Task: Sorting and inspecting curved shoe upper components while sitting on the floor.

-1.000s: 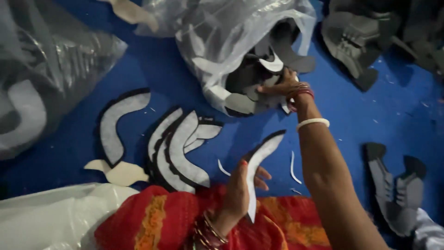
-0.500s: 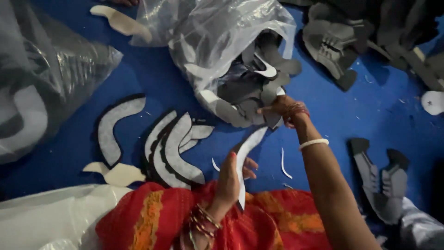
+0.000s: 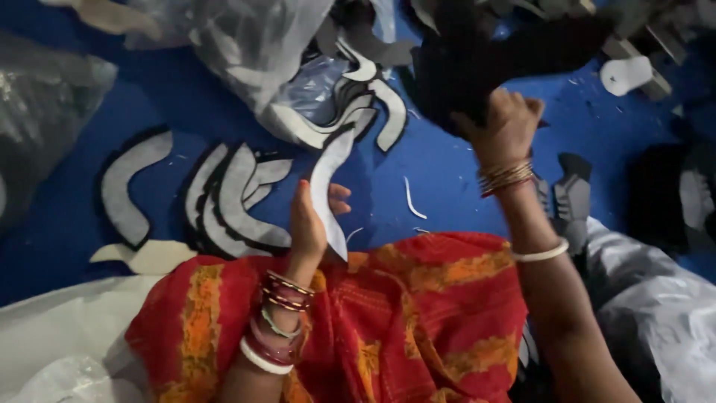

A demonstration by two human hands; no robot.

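Left hand (image 3: 309, 224), frame centre, pinching curved white-faced, black-edged foam cutout (image 3: 326, 190); right hand (image 3: 503, 127), upper right, clenched around dark cutouts (image 3: 477, 60). Best kept flat, edges aligned.

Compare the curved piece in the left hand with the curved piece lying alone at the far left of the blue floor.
The held piece stands raised and near upright in the left hand; the floor piece lies flat, untouched. The held piece looks slimmer and straighter; the floor piece bends more into a C. Both are pale grey, dark-edged cut shapes.
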